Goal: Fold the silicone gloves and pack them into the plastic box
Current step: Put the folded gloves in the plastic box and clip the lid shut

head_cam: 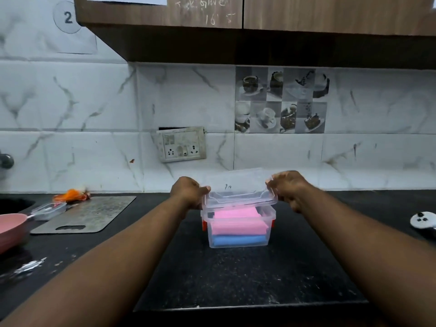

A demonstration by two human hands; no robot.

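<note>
A clear plastic box (238, 244) with red side clips stands on the black counter in the middle. Inside it lie folded pink gloves (238, 224) stacked on a folded blue glove (238, 240). A clear lid (238, 195) hovers just above the box, tilted with its far edge higher. My left hand (188, 192) grips the lid's left edge. The lid's right edge is held by my right hand (286, 187). The lid does not sit on the box rim.
A grey cutting board (94, 213) lies at left, with a small clear container (48, 210) and an orange item (70, 195) by it. A pink pan (10, 228) sits at the far left. A white and black object (423, 221) is at the right edge.
</note>
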